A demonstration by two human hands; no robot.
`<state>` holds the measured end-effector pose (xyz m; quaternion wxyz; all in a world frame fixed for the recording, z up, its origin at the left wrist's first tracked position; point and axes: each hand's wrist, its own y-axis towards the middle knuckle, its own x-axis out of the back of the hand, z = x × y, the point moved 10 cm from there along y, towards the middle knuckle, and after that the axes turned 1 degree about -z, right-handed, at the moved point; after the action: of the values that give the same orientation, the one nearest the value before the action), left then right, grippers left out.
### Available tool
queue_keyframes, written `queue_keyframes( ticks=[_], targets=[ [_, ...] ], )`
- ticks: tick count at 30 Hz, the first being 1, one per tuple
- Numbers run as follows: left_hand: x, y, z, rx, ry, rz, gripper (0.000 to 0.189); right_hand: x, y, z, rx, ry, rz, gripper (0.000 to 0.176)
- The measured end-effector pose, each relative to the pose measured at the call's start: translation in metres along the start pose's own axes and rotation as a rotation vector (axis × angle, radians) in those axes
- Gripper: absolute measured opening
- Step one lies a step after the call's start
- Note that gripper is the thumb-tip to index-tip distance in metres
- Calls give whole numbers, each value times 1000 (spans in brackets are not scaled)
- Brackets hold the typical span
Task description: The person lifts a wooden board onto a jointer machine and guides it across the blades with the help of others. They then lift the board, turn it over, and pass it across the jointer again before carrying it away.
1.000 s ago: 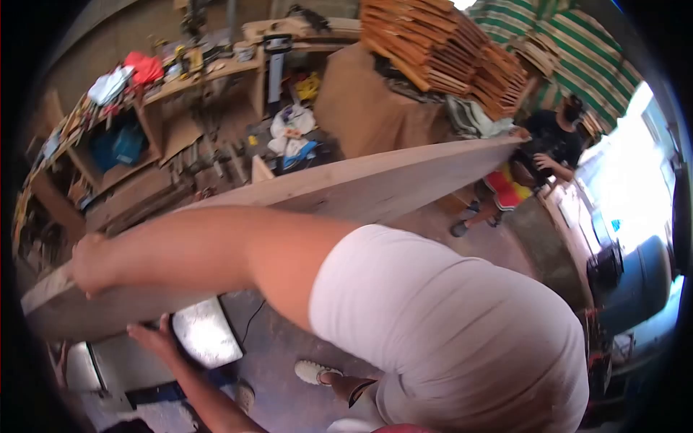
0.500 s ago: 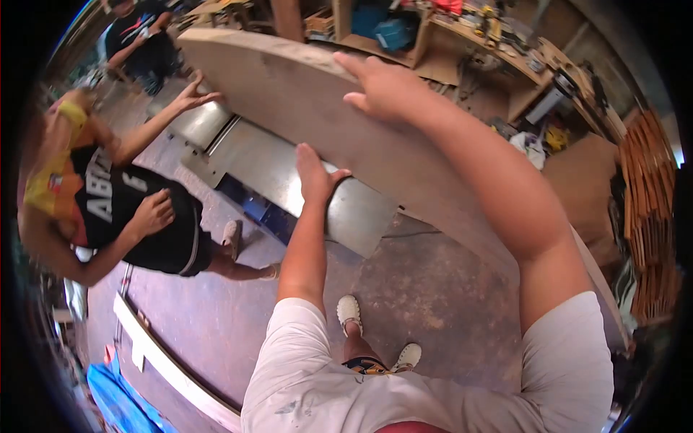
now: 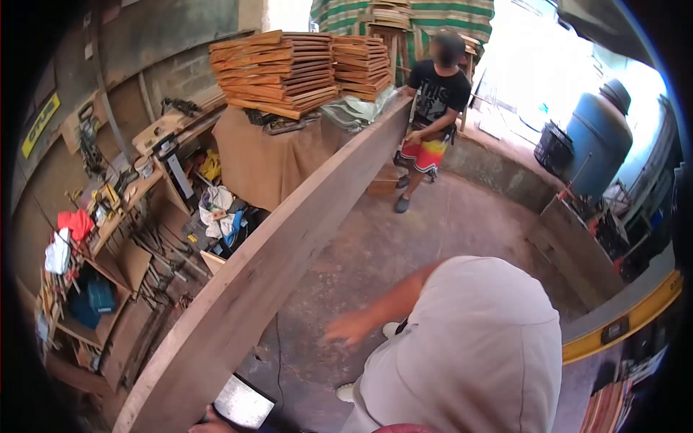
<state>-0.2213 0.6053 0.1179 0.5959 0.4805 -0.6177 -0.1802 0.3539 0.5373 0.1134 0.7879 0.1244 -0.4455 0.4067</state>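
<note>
A long, thick wooden plank (image 3: pixel 289 224) stands on its edge and runs diagonally from lower left to upper centre. My left hand (image 3: pixel 211 424) shows only partly at the bottom edge, against the plank's lower face, thumb apart from the fingers. Beside it is a shiny metal machine surface (image 3: pixel 244 401). My right hand (image 3: pixel 350 328), blurred by motion, hangs over the floor to the right of the plank, fingers stretched out and nothing visible in them. At the far end, a person in a black shirt (image 3: pixel 438 94) has their hands at the plank.
Stacked orange-brown wooden pieces (image 3: pixel 278 72) rest on a covered pile (image 3: pixel 253 155) behind the plank. A cluttered workbench (image 3: pixel 115 224) stands left. To the right are a low wall (image 3: pixel 498 169), a blue drum (image 3: pixel 599 141) and a yellow beam (image 3: pixel 624 328). A cable lies on the floor (image 3: pixel 404 252).
The view has swung right, towards the plank's other end. My right hand has come off the plank and down. My left hand is now mostly out of frame; the co-worker in black and yellow is out of view.
</note>
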Motion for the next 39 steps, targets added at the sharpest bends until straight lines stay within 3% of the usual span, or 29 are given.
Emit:
queue_keyframes(
  ticks=[1,2,3,4,5,6,7,8,9,10,11,12,14,15,18,20,21,23,27,30,32,33,35,37,39],
  targets=[
    [-16,-5,17,-6,85,-21,99,-31,-38,-51,-177,44,-27,69],
    [-14,-6,22,-20,185,-48,98,-22,-89,-58,-378,145,108,59],
    [3,0,9,-27,201,-47,98,-80,-129,-119,-306,-45,194,47],
    [6,1,-3,-40,54,7,96,-145,-223,-221,-883,-60,406,40],
    [23,12,-19,-45,-73,63,94,-174,-214,-226,-843,-55,441,40],
    [22,9,-25,-71,-114,22,90,-184,-277,-238,-920,-34,497,44],
    [30,17,-38,151,-340,314,85,-188,-336,-253,-976,-39,577,49],
    [11,-7,-19,139,-284,173,86,-181,-398,-269,-1011,-73,672,54],
    [-10,-20,-10,304,-310,438,98,-161,-356,-288,-1032,-134,765,59],
    [-14,-24,-10,307,-198,466,98,-109,-294,-231,-973,-145,778,66],
    [-27,-41,2,314,-338,370,106,-95,-263,-234,-856,-217,500,71],
    [-21,-42,-6,265,-306,304,108,-66,-234,-209,-924,-14,327,74],
    [-20,-45,-16,283,-244,376,117,-36,-154,-161,-923,169,297,73],
    [-7,-40,-23,367,-249,450,120,-31,-119,-130,-856,132,356,73],
    [20,-32,-37,358,-220,453,123,-20,-36,-64,-606,128,277,66],
    [25,-36,-35,379,-224,440,123,-12,7,-27,-261,160,100,64],
    [24,-40,-37,377,-244,445,124,-11,18,-13,-259,154,102,64],
    [21,-44,-32,389,-256,438,124,9,49,38,-54,54,46,66],
    [29,-42,-33,432,-264,410,124,35,70,87,-149,145,84,66],
    [30,-42,-31,462,-282,414,125,61,78,106,-36,97,-61,67],
    [30,-42,-31,464,-304,425,126,101,80,138,124,-150,-290,70],
    [32,-41,-32,465,-313,412,126,116,86,148,124,-154,-294,70],
    [33,-38,-33,461,-326,402,127,173,82,208,471,-343,-620,73],
    [36,-38,-33,452,-348,368,128,212,94,230,484,-483,-756,82],
    [38,-37,-33,460,-352,374,131,241,121,230,390,-501,-712,88]
  ],
)
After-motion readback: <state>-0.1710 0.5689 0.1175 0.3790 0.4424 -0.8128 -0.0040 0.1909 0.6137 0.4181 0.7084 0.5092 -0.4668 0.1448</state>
